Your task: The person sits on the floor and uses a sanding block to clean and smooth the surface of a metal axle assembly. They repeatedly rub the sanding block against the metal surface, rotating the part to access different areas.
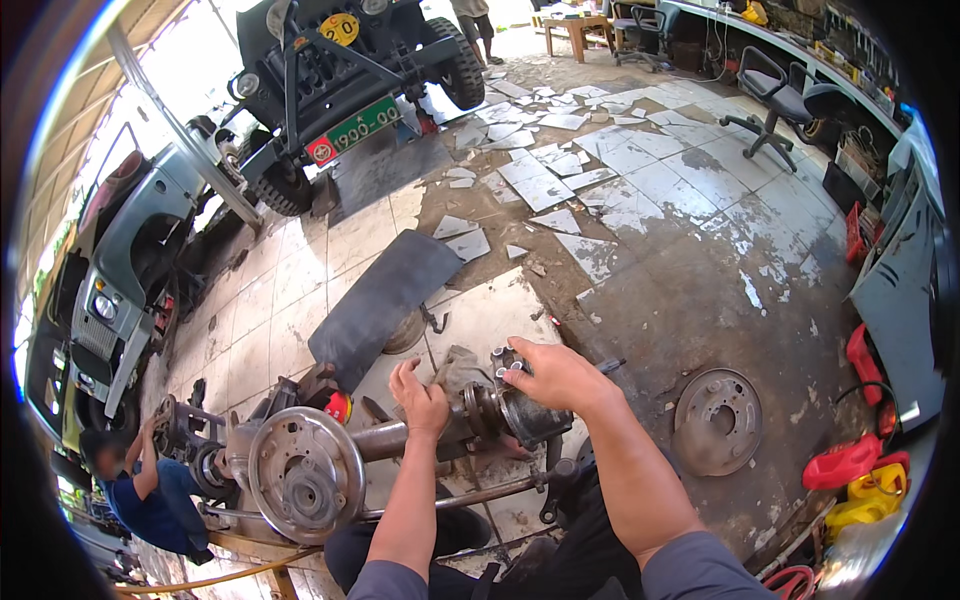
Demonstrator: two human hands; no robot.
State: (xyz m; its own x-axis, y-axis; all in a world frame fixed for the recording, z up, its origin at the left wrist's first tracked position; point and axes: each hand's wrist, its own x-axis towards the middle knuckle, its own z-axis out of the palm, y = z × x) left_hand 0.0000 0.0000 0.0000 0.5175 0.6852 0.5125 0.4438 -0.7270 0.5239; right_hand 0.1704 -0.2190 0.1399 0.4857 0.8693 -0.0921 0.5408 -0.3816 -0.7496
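A greasy axle (382,441) lies across in front of me, with a round metal backing plate (268,478) on its left part. My left hand (421,402) hovers over the axle tube, fingers apart and with nothing in it. A crumpled grey rag (461,369) lies just beyond it. At the axle's right end sit a ringed flange (480,409) and a dark metal housing (534,420). Above that housing, my right hand (548,374) grips a dark round metal joint part (497,358) with several shiny rounded ends, thumb and fingers closed around its side.
Another round backing plate (718,422) lies on the floor at right, near red and yellow containers (842,462). A dark flat panel (385,305) lies ahead, before broken tiles (540,182). A co-worker (150,500) crouches at lower left, hands at the axle's far end. A jeep (345,85) stands beyond.
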